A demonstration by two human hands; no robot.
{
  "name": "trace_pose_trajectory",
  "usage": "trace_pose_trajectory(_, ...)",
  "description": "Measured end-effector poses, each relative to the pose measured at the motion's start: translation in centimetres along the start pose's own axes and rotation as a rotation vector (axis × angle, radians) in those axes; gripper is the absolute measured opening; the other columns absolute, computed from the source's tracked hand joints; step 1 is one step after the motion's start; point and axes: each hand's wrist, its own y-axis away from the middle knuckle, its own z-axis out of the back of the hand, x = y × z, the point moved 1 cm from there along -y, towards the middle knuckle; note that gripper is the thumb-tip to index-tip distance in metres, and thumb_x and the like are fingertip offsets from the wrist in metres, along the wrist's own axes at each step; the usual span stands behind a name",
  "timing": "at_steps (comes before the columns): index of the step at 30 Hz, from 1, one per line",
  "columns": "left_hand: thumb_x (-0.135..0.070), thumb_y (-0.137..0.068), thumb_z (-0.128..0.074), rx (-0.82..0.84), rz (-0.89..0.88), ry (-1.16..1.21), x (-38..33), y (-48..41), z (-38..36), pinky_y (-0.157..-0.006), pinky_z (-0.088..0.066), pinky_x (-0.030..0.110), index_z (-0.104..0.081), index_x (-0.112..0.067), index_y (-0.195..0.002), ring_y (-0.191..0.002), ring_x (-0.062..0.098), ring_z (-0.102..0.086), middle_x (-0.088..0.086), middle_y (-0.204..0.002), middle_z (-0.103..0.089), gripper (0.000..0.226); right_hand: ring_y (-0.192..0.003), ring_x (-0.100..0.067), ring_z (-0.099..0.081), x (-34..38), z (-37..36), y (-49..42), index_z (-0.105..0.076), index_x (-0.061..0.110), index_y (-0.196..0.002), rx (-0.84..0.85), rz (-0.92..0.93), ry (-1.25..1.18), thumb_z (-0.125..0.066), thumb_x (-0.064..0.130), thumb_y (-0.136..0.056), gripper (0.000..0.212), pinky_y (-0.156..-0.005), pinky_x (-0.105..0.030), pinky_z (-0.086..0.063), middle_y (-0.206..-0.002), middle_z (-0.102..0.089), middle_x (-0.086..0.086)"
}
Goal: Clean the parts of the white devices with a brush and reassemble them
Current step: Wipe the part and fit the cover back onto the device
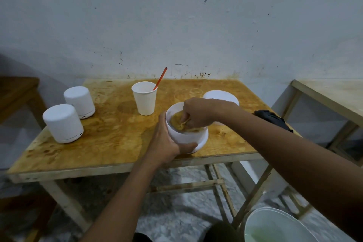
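Stained table (pixel 110 135) carries our work: left hand (pixel 167 143) wraps its grip round the open device (pixel 186 137) at the near edge, while right hand (pixel 198 113) pinches something tan inside it, scrubbing. Next, we judge, comes refitting the lid (pixel 220 96) behind.

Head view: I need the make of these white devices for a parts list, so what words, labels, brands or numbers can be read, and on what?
No legible text anywhere in this view.
The two closed white devices: plain shells; only a small dark slot near each base, no lettering.
Paper cup: blank.
Open white container held by the left hand: no markings visible.
Table and wall: stains only.
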Motion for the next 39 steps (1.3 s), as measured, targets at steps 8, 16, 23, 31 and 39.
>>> trace_pose_trajectory(8, -0.047, -0.045, -0.092, -0.049, -0.054, -0.188, -0.9, -0.1, -0.1, -0.098, -0.048, 0.034, -0.017, -0.039, -0.144, -0.125, 0.012, -0.041, -0.008, -0.14, -0.037, 0.124, -0.096, -0.021, -0.061, 0.5, -1.7, 1.8, -0.066, 0.021, -0.127, -0.21, -0.087, 0.073, -0.052, 0.004, -0.095, 0.039, -0.071, -0.025, -0.042, -0.121, -0.057, -0.004)
trace_pose_trajectory(16, -0.047, -0.047, -0.093, -0.096, -0.129, -0.297, -0.9, 0.0, -0.2, -0.1, -0.045, 0.032, -0.017, -0.031, -0.147, -0.128, 0.014, -0.038, -0.004, -0.143, -0.036, 0.126, -0.087, -0.024, -0.062, -0.7, -1.7, 3.5, -0.074, 0.017, -0.109, -0.124, -0.037, -0.019, -0.054, 0.007, -0.094, 0.026, -0.075, -0.037, -0.053, -0.103, -0.064, -0.003)
trace_pose_trajectory(23, -0.046, -0.052, -0.092, -0.16, -0.227, -0.419, -0.9, 0.4, -0.5, -0.105, -0.043, 0.04, -0.02, -0.019, -0.148, -0.133, 0.02, -0.033, 0.004, -0.147, -0.035, 0.123, -0.088, -0.027, -0.058, -0.2, -3.4, 4.0, -0.071, 0.015, -0.118, -0.341, -0.066, -0.116, -0.048, 0.006, -0.094, 0.034, -0.077, -0.036, -0.05, -0.104, -0.053, -0.004)
trace_pose_trajectory(31, -0.027, -0.065, -0.089, -0.158, -0.323, -0.469, -1.3, 0.5, -0.6, -0.112, -0.029, 0.03, -0.023, -0.012, -0.15, -0.141, 0.02, -0.024, 0.007, -0.152, -0.031, 0.108, -0.088, -0.028, -0.059, 1.2, -4.2, 2.9, -0.069, 0.011, -0.12, -0.589, -0.157, -0.34, -0.048, 0.007, -0.095, 0.033, -0.078, -0.037, -0.049, -0.1, -0.059, -0.012)
trace_pose_trajectory(39, -0.046, -0.061, -0.088, -0.132, -0.367, -0.466, -0.8, 0.6, -0.2, -0.109, -0.031, 0.034, -0.025, -0.01, -0.149, -0.142, 0.023, -0.027, 0.009, -0.152, -0.031, 0.113, -0.082, -0.019, -0.06, 0.7, -3.6, 4.8, -0.076, 0.009, -0.094, -0.303, 0.111, -0.6, -0.059, 0.013, -0.096, 0.017, -0.074, -0.023, -0.043, -0.084, -0.067, 0.002)
